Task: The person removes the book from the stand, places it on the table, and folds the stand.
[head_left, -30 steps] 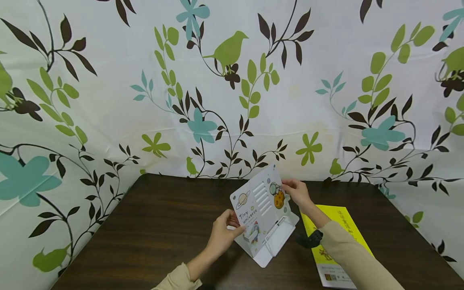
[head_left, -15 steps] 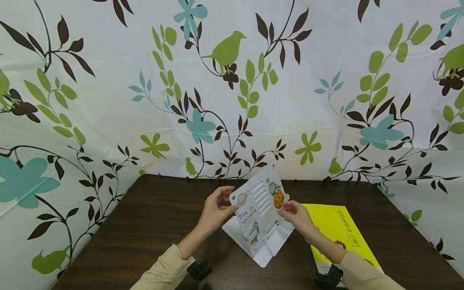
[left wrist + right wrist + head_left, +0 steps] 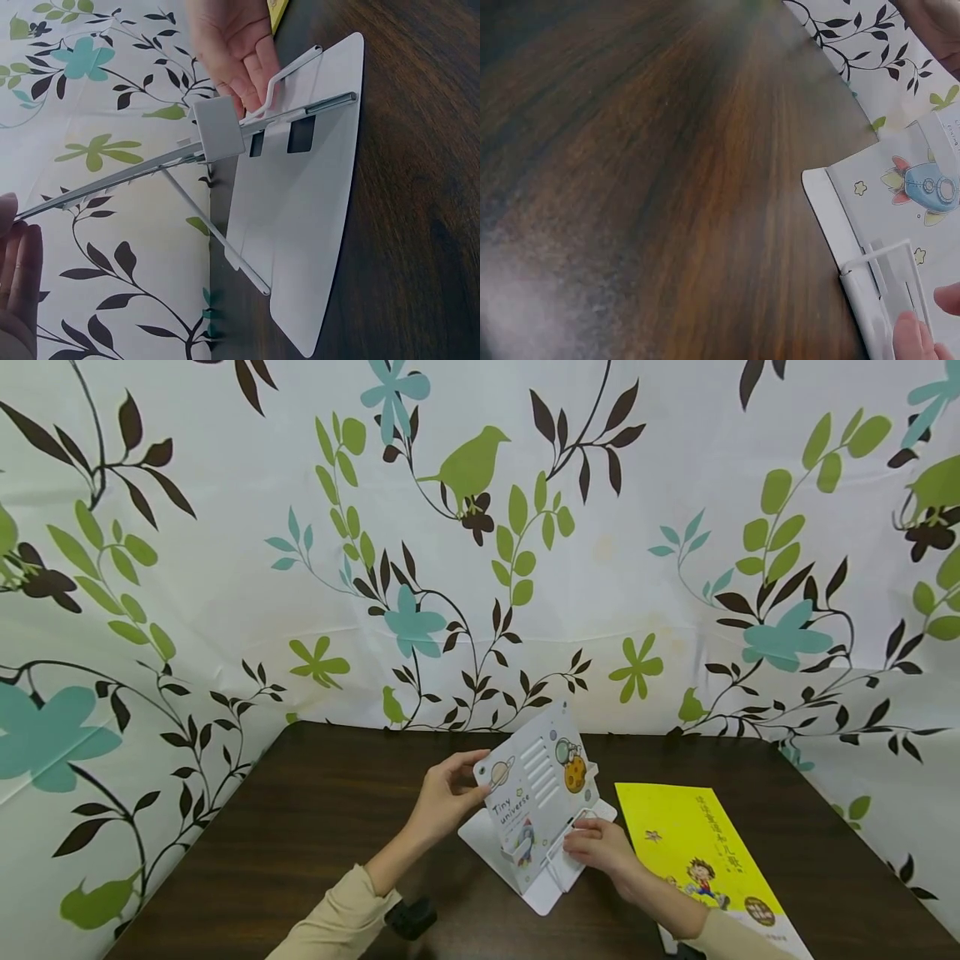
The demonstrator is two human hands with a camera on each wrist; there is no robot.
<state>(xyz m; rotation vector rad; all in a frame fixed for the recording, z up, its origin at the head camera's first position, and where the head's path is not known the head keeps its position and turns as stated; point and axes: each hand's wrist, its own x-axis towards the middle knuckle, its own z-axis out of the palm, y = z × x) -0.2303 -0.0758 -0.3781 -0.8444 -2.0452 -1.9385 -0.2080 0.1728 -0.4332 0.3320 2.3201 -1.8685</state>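
A white book stand point(image 3: 542, 772) printed "Tiny universe" stands tilted up on its flat base point(image 3: 319, 195) in the middle of the table. My left hand point(image 3: 444, 797) pinches the panel's left edge near the upper corner, thumb in front and fingers behind. Low on the stand, my right hand point(image 3: 603, 850) has its fingertips right at the wire page holder point(image 3: 889, 251). Its thumb shows apart from the fingers in the right wrist view. From the side, the left wrist view shows a thin support rod point(image 3: 214, 225) running from the panel to the base.
A yellow book point(image 3: 678, 835) with a cartoon child on its cover lies flat to the right, partly under my right forearm. Behind the dark wooden table point(image 3: 300, 827) hangs a white cloth point(image 3: 600, 577) patterned with leaves and birds.
My left hand has gone up from the panel's lower left side to its upper left edge. My right hand has left the right edge and come down to the wire page holder.
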